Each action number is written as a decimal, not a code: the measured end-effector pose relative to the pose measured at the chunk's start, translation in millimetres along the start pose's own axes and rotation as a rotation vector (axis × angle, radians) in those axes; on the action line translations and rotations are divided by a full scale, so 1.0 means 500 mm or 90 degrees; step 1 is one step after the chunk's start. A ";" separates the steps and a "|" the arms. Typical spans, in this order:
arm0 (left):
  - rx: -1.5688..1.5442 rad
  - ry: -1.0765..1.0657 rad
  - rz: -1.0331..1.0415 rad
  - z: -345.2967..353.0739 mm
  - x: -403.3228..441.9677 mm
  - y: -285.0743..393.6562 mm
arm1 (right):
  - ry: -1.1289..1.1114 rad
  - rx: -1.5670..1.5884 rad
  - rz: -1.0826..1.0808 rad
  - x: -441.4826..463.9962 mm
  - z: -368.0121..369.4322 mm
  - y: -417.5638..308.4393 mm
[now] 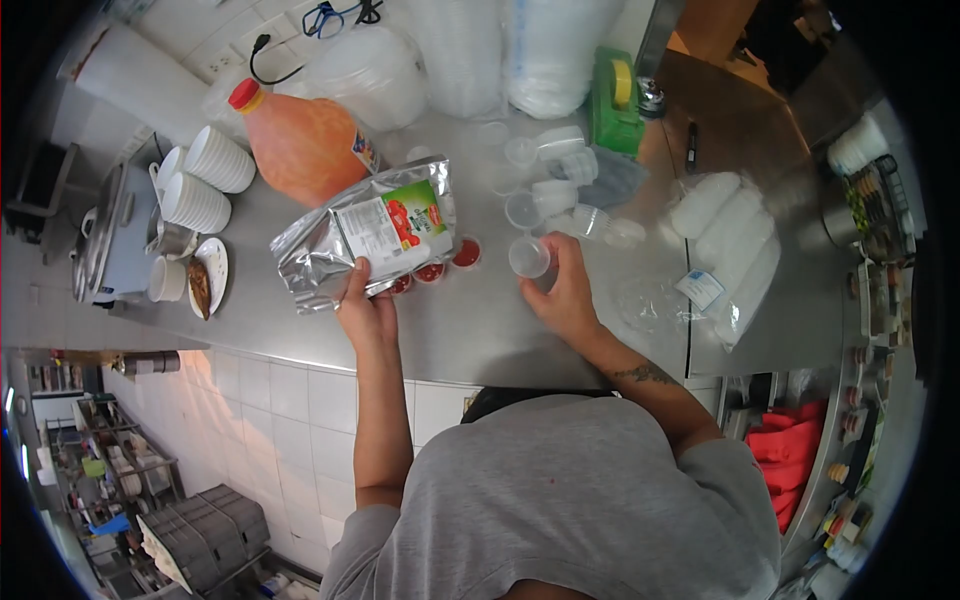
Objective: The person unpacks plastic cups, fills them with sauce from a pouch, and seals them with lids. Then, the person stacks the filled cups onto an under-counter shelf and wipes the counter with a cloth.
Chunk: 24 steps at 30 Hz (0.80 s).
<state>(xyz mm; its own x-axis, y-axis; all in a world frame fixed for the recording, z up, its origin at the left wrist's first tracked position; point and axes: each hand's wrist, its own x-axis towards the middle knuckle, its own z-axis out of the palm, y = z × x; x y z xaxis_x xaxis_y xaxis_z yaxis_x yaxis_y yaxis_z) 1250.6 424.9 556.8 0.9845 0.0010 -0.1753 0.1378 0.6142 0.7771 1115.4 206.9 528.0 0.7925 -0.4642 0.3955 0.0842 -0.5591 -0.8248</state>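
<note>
My left hand (368, 310) is closed on the lower edge of a silver foil sauce pouch (310, 245), its thumb on top. The pouch is tilted and has a green and red label with tomatoes. Partly hidden under its right end are small cups of red sauce (466, 253) on the steel counter. A small clear plastic cup (528, 257) is pinched between the thumb and fingers of my right hand (567, 295). More clear cups (522, 210) stand or lie in a loose group just beyond it.
A large orange jug (305, 150) stands behind the pouch. Stacked white tubs (197, 200) and a plate with brown food (216, 265) are on the left. Bagged white cups (735, 240) lie on the right, with a green container (612, 110) at the back. The counter's front edge (440, 377) runs before me.
</note>
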 end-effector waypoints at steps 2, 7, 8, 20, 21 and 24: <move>-0.024 0.017 -0.014 0.003 0.001 -0.003 | -0.019 0.001 0.019 -0.019 0.005 0.017; -0.140 0.043 -0.074 -0.024 0.016 -0.026 | -0.057 0.064 0.083 -0.032 0.031 0.030; -0.162 0.036 -0.090 -0.030 0.019 -0.029 | -0.054 0.061 0.082 -0.032 0.035 0.027; -0.233 0.021 -0.117 -0.053 0.023 -0.042 | 0.001 -0.051 -0.010 -0.059 0.072 0.043; -0.210 0.031 -0.103 -0.051 0.019 -0.040 | 0.001 -0.046 -0.003 -0.057 0.072 0.039; -0.160 0.045 -0.069 -0.039 0.017 -0.036 | 0.002 -0.038 0.004 -0.055 0.071 0.037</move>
<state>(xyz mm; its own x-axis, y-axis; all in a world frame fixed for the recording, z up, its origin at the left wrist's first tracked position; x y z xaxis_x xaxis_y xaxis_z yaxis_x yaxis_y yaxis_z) 1254.6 429.4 529.4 0.9544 -0.0259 -0.2976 0.2018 0.7904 0.5783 1116.5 233.5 487.6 0.7906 -0.4709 0.3915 0.0421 -0.5960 -0.8019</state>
